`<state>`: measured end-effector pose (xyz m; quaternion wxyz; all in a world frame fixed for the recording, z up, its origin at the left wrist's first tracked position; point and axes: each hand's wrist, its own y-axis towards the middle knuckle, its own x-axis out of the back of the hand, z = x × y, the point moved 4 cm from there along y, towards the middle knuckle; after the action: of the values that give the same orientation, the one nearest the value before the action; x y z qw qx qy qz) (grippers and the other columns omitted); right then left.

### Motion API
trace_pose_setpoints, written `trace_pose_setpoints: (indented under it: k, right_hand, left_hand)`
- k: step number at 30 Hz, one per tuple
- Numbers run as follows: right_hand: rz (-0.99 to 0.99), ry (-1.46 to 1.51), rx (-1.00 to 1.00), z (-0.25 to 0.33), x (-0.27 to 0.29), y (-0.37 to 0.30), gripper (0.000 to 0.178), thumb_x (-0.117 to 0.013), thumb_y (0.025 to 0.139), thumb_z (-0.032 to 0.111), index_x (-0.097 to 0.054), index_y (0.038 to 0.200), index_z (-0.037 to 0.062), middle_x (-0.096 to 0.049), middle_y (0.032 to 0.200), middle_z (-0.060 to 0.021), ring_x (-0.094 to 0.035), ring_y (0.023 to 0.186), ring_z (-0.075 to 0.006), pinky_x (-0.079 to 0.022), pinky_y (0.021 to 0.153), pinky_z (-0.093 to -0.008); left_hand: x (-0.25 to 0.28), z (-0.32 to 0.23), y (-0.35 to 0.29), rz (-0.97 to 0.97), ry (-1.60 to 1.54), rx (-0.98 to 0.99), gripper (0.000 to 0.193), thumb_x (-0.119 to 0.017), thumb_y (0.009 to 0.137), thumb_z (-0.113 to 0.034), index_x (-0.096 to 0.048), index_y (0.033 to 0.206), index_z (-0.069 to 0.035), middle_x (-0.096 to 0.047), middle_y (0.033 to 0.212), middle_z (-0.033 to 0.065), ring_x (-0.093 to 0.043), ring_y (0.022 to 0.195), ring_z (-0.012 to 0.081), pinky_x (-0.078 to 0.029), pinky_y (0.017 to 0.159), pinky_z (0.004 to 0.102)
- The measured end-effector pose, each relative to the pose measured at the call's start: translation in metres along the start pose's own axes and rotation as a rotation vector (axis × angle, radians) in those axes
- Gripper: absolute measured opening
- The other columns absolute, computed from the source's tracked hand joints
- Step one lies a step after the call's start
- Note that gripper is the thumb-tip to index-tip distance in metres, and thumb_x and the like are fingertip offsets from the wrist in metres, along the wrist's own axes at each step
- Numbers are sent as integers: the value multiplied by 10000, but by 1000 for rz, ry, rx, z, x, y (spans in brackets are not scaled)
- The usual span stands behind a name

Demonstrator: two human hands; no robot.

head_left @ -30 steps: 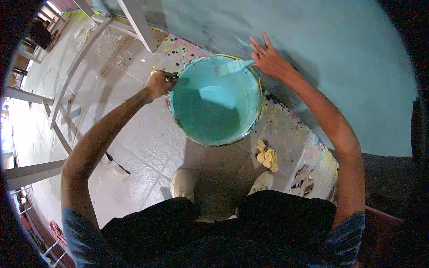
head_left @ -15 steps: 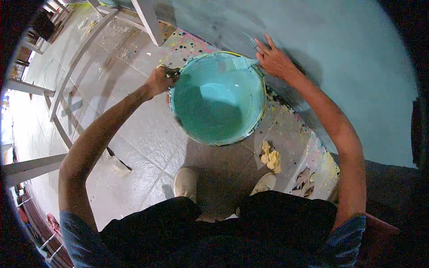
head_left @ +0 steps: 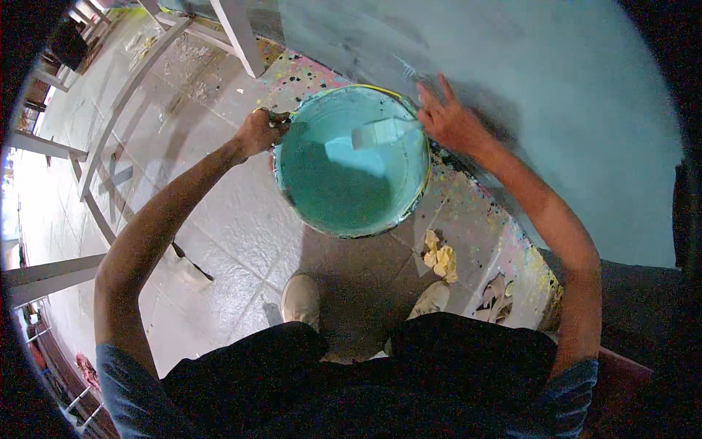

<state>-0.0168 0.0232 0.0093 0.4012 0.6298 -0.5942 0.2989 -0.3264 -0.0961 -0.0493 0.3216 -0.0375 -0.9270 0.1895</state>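
Observation:
A round bucket (head_left: 412, 175) holds pale turquoise paint (head_left: 336, 190), and its inner wall is smeared with the same colour. At its left edge, my left hand (head_left: 261, 133) is closed on the bucket's rim; the fingertips are partly hidden in dark smudges there. Across from it, my right hand (head_left: 455, 123) pinches a flat paintbrush (head_left: 384, 133) by the handle, with two fingers stretched out. The brush head, coated in light turquoise, points left over the bucket's opening, above the paint.
A turquoise-painted wall (head_left: 585, 110) runs along the right, with paint spatters (head_left: 468, 186) on the floor at its foot. Crumpled yellowish scraps (head_left: 440, 257) lie right of the bucket. Pale wooden frames (head_left: 139, 80) stand at the left. My shoes (head_left: 300, 298) are just below the bucket.
The paintbrush has moved left and down, farther over the bucket's opening. My right hand has shifted slightly down with it. The bucket has moved slightly left, still gripped by my left hand.

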Motion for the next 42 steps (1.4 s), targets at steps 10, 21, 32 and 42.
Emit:
trace_pose_setpoints:
  k: [10, 21, 32, 42]
  right_hand:
    - [119, 63, -62, 37, 35, -23, 168, -514, 751, 190, -474, 818, 41, -563, 869, -114, -540, 881, -250, -369, 843, -465]
    - [373, 402, -338, 42, 43, -22, 260, -546, 769, 247, -434, 845, 25, -480, 838, -136, -558, 707, -275, -490, 544, -373]
    - [220, 875, -685, 27, 26, -17, 257, -604, 723, 198, -483, 818, -8, -541, 674, -137, -542, 588, -296, -422, 542, -393]
    - [150, 1158, -1194, 15, -33, -58, 412, -716, 635, 340, -552, 868, 43, -571, 780, -120, -542, 697, -212, -441, 647, -350]
  left_hand:
    - [1, -3, 0, -15, 42, -18, 200, -498, 819, -143, -571, 996, -82, -553, 677, 24, -537, 578, 115, -484, 469, 265]
    - [1, 7, 6, -53, 114, -55, 175, -511, 799, -111, -580, 936, -27, -560, 630, 48, -535, 513, 121, -476, 454, 266]
    - [-1, 2, 5, -155, 276, -276, 231, -518, 802, -124, -577, 1011, -48, -571, 630, 56, -539, 496, 115, -473, 435, 273]
    - [-2, 1, 7, -156, 251, -290, 258, -515, 763, -88, -581, 1010, -63, -576, 621, 87, -554, 474, 126, -480, 440, 270]
